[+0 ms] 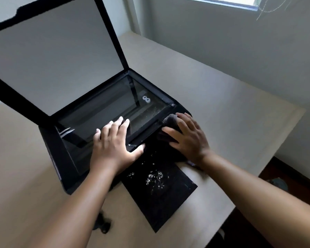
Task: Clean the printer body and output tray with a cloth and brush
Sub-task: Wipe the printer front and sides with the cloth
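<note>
The raised black scanner lid with its grey liner point(52, 56) is cut off by the top and left picture edges, its upper left corner smeared by blur. The dark grey crumpled cloth point(170, 120) lies mostly under the right hand point(188, 138) — only a bunched end shows at its 11 o'clock. The left hand point(115, 142) covers the front rim of the glossy black flatbed printer point(68, 158). At 6 o'clock of the left forearm, a small black blurred object point(102, 224) on the beige tabletop point(222, 104) — too indistinct to identify.
</note>
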{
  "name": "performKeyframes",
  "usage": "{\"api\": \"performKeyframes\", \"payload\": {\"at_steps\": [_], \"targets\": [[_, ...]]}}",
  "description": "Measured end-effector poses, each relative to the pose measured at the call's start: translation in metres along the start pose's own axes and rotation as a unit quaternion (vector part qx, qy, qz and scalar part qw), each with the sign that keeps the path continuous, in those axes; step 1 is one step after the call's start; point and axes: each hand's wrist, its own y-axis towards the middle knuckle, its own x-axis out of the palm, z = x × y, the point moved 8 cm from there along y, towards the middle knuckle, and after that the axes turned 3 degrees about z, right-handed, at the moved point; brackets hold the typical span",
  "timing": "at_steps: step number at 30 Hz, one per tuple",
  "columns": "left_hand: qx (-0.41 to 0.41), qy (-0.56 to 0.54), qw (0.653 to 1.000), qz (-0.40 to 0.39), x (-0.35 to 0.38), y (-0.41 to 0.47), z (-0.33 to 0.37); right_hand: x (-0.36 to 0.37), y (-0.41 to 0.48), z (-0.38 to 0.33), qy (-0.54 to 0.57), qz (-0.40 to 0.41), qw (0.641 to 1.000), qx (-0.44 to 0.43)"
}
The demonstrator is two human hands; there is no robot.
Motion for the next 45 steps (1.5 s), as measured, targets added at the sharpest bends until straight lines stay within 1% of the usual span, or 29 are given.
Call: {"api": "performKeyframes", "payload": {"at_steps": [2, 3, 6, 7, 10, 11, 13, 15, 18, 20, 23, 25, 27, 28, 29, 30, 31, 32, 33, 34, 35, 36, 37, 38, 39, 40, 41, 43, 45], "targets": [[-0.003, 0.001, 1.0, 0.0, 0.0, 0.001, -0.001, 0.003, 0.006, 0.006, 0.017, -0.036, 0.999, -0.009], [-0.004, 0.001, 1.0, -0.003, 0.0, 0.001, -0.001, 0.002, 0.008, 0.007, 0.02, -0.039, 0.999, -0.017], [-0.01, 0.002, 1.0, -0.006, 0.0, 0.0, -0.002, -0.001, 0.014, 0.003, 0.017, -0.034, 0.996, -0.083], [-0.009, 0.002, 1.0, -0.007, 0.0, 0.0, -0.002, -0.001, 0.016, 0.005, 0.027, -0.046, 0.995, -0.085], [-0.018, -0.001, 1.0, -0.011, 0.0, 0.0, -0.003, 0.006, 0.019, 0.011, 0.062, -0.079, 0.994, -0.034], [-0.018, -0.001, 1.0, -0.011, 0.0, -0.001, -0.002, 0.008, 0.017, 0.009, 0.059, -0.09, 0.994, -0.035], [-0.02, 0.002, 1.0, -0.013, 0.0, -0.001, -0.003, 0.007, 0.014, 0.008, 0.047, -0.103, 0.991, -0.073], [-0.019, 0.005, 1.0, -0.019, 0.001, -0.002, -0.003, 0.0, 0.016, 0.016, 0.061, -0.096, 0.991, -0.076], [-0.022, 0.011, 1.0, -0.016, 0.0, -0.002, -0.003, -0.014, 0.028, 0.02, 0.12, -0.063, 0.991, -0.018], [-0.023, 0.008, 1.0, -0.015, 0.0, -0.001, -0.002, -0.02, 0.038, 0.021, 0.152, -0.058, 0.986, 0.029], [-0.024, 0.004, 1.0, -0.011, -0.001, 0.002, -0.001, -0.019, 0.05, 0.043, 0.217, -0.049, 0.962, 0.157], [-0.024, 0.002, 1.0, -0.009, -0.001, 0.001, -0.002, -0.018, 0.045, 0.054, 0.18, -0.028, 0.958, 0.223], [-0.023, 0.003, 1.0, -0.008, 0.0, 0.002, -0.001, -0.017, 0.032, 0.051, 0.138, 0.0, 0.956, 0.257], [-0.022, 0.005, 1.0, -0.009, 0.0, 0.002, -0.001, -0.018, 0.025, 0.046, 0.134, 0.015, 0.951, 0.28], [-0.021, 0.006, 1.0, -0.01, 0.001, 0.002, -0.001, -0.019, 0.016, 0.042, 0.14, 0.026, 0.936, 0.323], [-0.022, 0.004, 1.0, -0.01, 0.002, 0.001, -0.002, -0.015, 0.004, 0.041, 0.168, 0.027, 0.902, 0.397], [-0.024, 0.001, 1.0, -0.009, 0.002, 0.001, -0.002, -0.006, -0.011, 0.039, 0.22, 0.016, 0.842, 0.493], [-0.023, -0.001, 1.0, -0.006, 0.002, 0.001, -0.002, 0.004, -0.026, 0.033, 0.283, -0.003, 0.759, 0.586], [-0.022, 0.0, 1.0, -0.004, 0.002, 0.002, -0.002, 0.014, -0.038, 0.023, 0.334, -0.015, 0.679, 0.653], [-0.02, 0.002, 1.0, -0.003, 0.002, 0.002, -0.001, 0.024, -0.045, 0.013, 0.369, -0.02, 0.62, 0.693], [-0.021, 0.002, 1.0, -0.001, 0.001, 0.003, -0.002, 0.029, -0.046, 0.006, 0.396, -0.021, 0.584, 0.708], [-0.023, -0.001, 1.0, 0.002, 0.0, 0.003, -0.002, 0.03, -0.044, 0.002, 0.422, -0.02, 0.573, 0.702], [-0.022, -0.004, 1.0, 0.003, 0.0, 0.002, -0.003, 0.029, -0.042, 0.001, 0.438, -0.015, 0.578, 0.688], [-0.021, -0.006, 1.0, 0.004, 0.0, 0.002, -0.003, 0.026, -0.038, 0.001, 0.427, -0.013, 0.609, 0.669], [-0.019, -0.007, 1.0, 0.004, 0.001, 0.002, -0.003, 0.023, -0.036, 0.001, 0.395, -0.007, 0.647, 0.652], [-0.016, -0.006, 1.0, 0.003, 0.001, 0.002, -0.002, 0.02, -0.032, 0.0, 0.365, 0.002, 0.675, 0.641], [-0.013, -0.004, 1.0, 0.002, 0.002, 0.002, -0.002, 0.017, -0.029, -0.003, 0.351, 0.007, 0.695, 0.628], [-0.012, -0.002, 1.0, 0.001, 0.003, 0.002, -0.003, 0.014, -0.025, -0.01, 0.338, 0.004, 0.725, 0.6], [-0.011, -0.002, 1.0, -0.003, 0.004, 0.001, -0.004, 0.013, -0.02, -0.012, 0.332, 0.022, 0.741, 0.583]]}}
